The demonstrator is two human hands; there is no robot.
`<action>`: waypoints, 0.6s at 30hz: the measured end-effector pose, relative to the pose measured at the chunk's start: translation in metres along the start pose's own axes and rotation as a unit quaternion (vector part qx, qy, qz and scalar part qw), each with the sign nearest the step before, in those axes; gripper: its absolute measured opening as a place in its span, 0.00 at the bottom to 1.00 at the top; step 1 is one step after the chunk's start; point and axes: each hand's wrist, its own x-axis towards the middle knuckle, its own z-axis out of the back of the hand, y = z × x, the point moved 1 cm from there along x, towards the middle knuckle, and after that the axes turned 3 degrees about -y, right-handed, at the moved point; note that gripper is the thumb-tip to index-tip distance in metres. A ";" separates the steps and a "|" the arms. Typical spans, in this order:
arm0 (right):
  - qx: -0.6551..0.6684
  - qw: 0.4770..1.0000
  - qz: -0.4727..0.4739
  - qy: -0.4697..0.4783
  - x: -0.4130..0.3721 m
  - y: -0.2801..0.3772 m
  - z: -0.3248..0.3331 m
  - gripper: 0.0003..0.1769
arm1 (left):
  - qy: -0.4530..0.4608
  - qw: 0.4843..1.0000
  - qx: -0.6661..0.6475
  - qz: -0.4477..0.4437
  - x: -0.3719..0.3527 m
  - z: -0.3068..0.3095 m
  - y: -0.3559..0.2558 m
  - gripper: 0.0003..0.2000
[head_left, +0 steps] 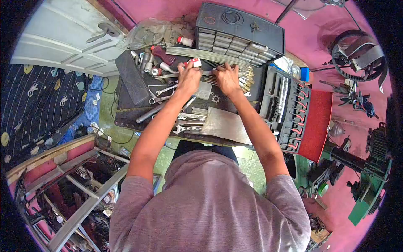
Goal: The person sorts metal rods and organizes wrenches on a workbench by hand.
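Observation:
My left hand (189, 79) is closed over the workbench, its fingers curled by a red-and-white bottle (194, 63). Beside it on the right, my right hand (227, 79) is closed too, near a bundle of brass-tipped rods (246, 77). A thin silvery metal bar (206, 73) runs between the two hands, with its ends hidden by my fingers. Below the hands lie a small grey metal box (204, 90) and a small toothed metal disc (215, 98). Several wrenches (168, 89) are spread left of my left forearm.
A grey drawer cabinet (239, 35) stands at the back. On the right lies an open socket set case (285, 109) with a red lid (317, 126). A metal sheet (226, 126) sits at the front edge. Long pale rods (197, 53) and more bottles (184, 41) lie behind.

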 end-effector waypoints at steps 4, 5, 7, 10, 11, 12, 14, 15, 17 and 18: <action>-0.008 1.000 -0.002 -0.021 -0.001 -0.001 -0.006 0.11 | 0.029 0.999 -0.011 -0.009 0.000 -0.005 0.002 0.07; -0.007 1.000 -0.002 -0.018 -0.001 -0.002 -0.007 0.11 | 0.025 0.999 -0.021 -0.013 0.000 -0.006 0.003 0.07; 0.010 1.000 0.002 -0.019 -0.001 -0.002 -0.007 0.10 | 0.026 0.999 -0.008 -0.021 0.000 -0.005 0.004 0.07; 0.011 1.000 0.004 -0.018 0.002 -0.002 -0.004 0.11 | 0.042 0.999 0.005 -0.032 0.004 0.002 0.004 0.07; 0.018 1.000 0.007 -0.013 0.003 -0.002 -0.003 0.12 | 0.058 0.998 0.004 -0.034 0.006 0.005 0.004 0.07; 0.004 1.000 0.016 -0.023 0.003 -0.002 -0.002 0.12 | 0.060 0.998 0.004 -0.035 0.006 0.005 0.005 0.07; -0.005 0.999 0.012 -0.035 0.005 -0.002 -0.002 0.14 | 0.048 0.998 0.013 -0.049 0.009 0.005 0.005 0.07; -0.014 0.999 0.012 -0.046 0.006 -0.003 0.000 0.17 | 0.048 0.998 0.012 -0.049 0.012 0.007 0.005 0.07; -0.012 0.999 0.007 -0.030 0.008 -0.005 0.002 0.17 | 0.052 0.998 0.000 -0.043 0.015 0.012 0.006 0.07; -0.009 1.000 0.003 -0.018 0.008 -0.005 0.002 0.17 | 0.046 0.998 -0.011 -0.040 0.016 0.013 0.006 0.06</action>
